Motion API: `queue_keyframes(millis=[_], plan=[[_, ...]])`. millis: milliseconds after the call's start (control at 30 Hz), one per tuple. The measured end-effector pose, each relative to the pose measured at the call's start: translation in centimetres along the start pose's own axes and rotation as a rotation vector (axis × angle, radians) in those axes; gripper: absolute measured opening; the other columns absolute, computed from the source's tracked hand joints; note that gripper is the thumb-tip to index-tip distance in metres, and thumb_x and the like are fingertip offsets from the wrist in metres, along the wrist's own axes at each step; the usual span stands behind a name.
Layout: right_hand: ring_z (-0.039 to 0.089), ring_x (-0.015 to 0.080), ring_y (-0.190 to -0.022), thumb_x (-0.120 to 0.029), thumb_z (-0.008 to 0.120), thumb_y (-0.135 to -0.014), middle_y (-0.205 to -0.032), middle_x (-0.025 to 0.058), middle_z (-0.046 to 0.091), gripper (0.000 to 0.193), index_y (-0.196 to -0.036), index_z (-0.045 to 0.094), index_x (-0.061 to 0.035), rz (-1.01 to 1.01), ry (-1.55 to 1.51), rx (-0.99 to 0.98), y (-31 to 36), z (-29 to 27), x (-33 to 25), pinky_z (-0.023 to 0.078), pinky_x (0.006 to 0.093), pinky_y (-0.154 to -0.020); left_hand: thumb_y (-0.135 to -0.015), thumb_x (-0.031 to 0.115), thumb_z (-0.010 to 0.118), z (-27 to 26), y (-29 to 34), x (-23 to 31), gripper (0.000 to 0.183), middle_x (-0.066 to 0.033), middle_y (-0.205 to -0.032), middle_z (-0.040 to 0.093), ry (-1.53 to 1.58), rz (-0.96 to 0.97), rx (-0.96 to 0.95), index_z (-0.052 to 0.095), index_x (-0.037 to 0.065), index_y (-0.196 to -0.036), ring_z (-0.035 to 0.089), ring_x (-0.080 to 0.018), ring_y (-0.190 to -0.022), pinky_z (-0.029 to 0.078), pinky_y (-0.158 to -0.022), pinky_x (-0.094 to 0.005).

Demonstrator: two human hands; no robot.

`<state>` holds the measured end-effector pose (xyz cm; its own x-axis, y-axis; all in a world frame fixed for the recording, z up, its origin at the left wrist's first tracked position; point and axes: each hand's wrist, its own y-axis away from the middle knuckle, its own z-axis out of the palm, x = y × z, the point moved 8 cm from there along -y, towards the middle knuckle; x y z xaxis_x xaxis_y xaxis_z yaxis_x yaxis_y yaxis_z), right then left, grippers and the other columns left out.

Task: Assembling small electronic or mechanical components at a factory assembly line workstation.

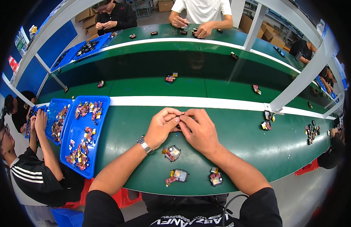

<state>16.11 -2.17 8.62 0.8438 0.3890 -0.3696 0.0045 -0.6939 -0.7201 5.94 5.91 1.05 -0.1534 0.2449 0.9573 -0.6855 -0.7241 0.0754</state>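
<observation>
Both my hands meet over the green bench, fingertips pinched together on a small dark part (179, 125) that is mostly covered. My left hand (163, 126), with a metal-banded watch on its wrist, grips it from the left. From the right, my right hand (199, 128) closes its thumb and fingers on the same part. Just below them lies a small electronic assembly (171, 153) with a clear-topped housing and a red board. Nearer to me are a second assembly (177, 176) and a third one (216, 176), each with red and yellow pieces.
A blue tray (69, 136) of red-and-yellow parts stands at left, beside another blue tray (50, 125) and a co-worker (35, 162). A white rail (156, 101) borders the green conveyor belt (137, 85), which carries scattered assemblies. A white post (308, 79) rises at right, near a parts pile (312, 132).
</observation>
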Motion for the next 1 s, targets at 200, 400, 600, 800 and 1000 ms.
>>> queue_keyframes(millis=[200, 400, 600, 800, 1000], plan=[[0.067, 0.0176, -0.078, 0.001, 0.068, -0.084, -0.101, 0.0108, 0.064, 0.02, -0.103, 0.066, 0.0009, 0.404, -0.45, -0.046, 0.8, 1.5, 3.9, 0.056, 0.0275, -0.065, -0.099, 0.007, 0.054, -0.3, 0.0, 0.2, 0.016, -0.007, -0.109, 0.067, -0.109, 0.047, 0.071, 0.055, 0.002, -0.115, 0.064, -0.0109, -0.096, 0.056, -0.078, -0.0255], [0.068, 0.0173, -0.077, 0.003, 0.067, -0.083, -0.096, 0.0109, 0.064, 0.019, -0.102, 0.066, 0.0009, 0.428, -0.499, -0.061, 1.1, 1.8, 4.2, 0.056, 0.0271, -0.066, -0.099, 0.005, 0.054, -0.2, -0.1, -0.1, 0.015, -0.0067, -0.104, 0.068, -0.201, 0.085, 0.105, 0.055, 0.0, -0.113, 0.064, -0.0092, -0.093, 0.054, -0.077, -0.0248], [0.066, 0.0129, -0.079, 0.005, 0.069, -0.082, -0.094, 0.0089, 0.064, 0.019, -0.101, 0.065, 0.002, 0.427, -0.511, -0.093, 1.0, 2.2, 4.1, 0.055, 0.0243, -0.069, -0.098, 0.0, 0.052, -0.1, -0.1, -0.2, 0.016, -0.0095, -0.106, 0.067, -0.231, 0.144, 0.091, 0.054, -0.002, -0.114, 0.064, -0.0106, -0.095, 0.053, -0.082, -0.0257], [0.065, 0.0094, -0.077, 0.001, 0.067, -0.085, -0.092, 0.0073, 0.067, 0.012, -0.098, 0.067, 0.0006, 0.451, -0.577, -0.042, -1.1, 3.1, 7.7, 0.054, 0.0239, -0.07, -0.096, -0.002, 0.053, -1.2, 0.4, 2.3, 0.019, -0.0116, -0.112, 0.065, -0.163, 0.292, 0.197, 0.053, -0.002, -0.115, 0.062, -0.0148, -0.104, 0.051, -0.091, -0.0303], [0.067, 0.011, -0.073, -0.006, 0.068, -0.083, -0.081, 0.0059, 0.071, 0.014, -0.096, 0.072, -0.0012, 0.751, -0.308, -0.004, -4.3, 4.1, 20.4, 0.054, 0.0271, -0.069, -0.096, 0.003, 0.056, 10.9, 10.9, 12.1, 0.011, -0.0157, -0.114, 0.066, 0.028, 0.515, -0.599, 0.067, 0.001, -0.099, 0.064, -0.0221, -0.1, 0.051, -0.087, -0.0363]])
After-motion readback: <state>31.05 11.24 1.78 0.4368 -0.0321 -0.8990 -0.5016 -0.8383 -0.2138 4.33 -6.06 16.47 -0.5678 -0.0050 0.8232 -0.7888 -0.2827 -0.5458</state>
